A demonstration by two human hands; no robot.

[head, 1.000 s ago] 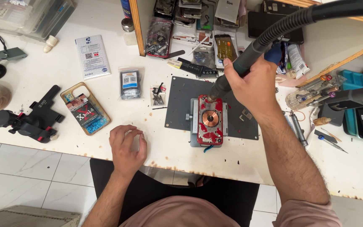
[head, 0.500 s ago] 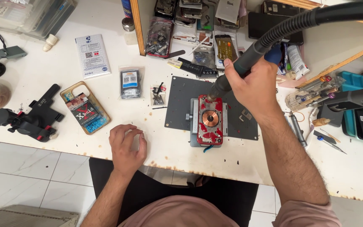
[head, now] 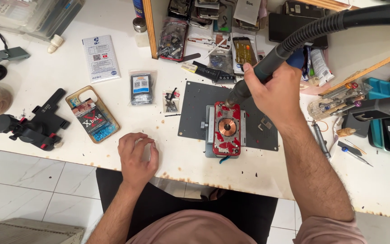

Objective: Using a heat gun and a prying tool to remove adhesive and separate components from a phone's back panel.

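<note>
My right hand (head: 276,92) grips a hot-air handpiece (head: 253,81) on a thick black hose (head: 339,22). Its nozzle points down at the top end of a red phone back (head: 226,129) with a round copper coil. The phone back lies clamped in a grey holder on a dark work mat (head: 195,108). My left hand (head: 136,156) rests on the white table near the front edge, left of the mat, fingers curled and holding nothing.
A clear phone case (head: 92,114) with a card inside lies left of my left hand. A black clamp tool (head: 32,124) sits at far left. Small part bags (head: 141,86) lie behind. Screwdrivers and tweezers (head: 339,97) crowd the right; phone parts (head: 204,22) fill the back shelf.
My right hand has shifted the handpiece slightly over the top of the phone back. My left hand stays in place.
</note>
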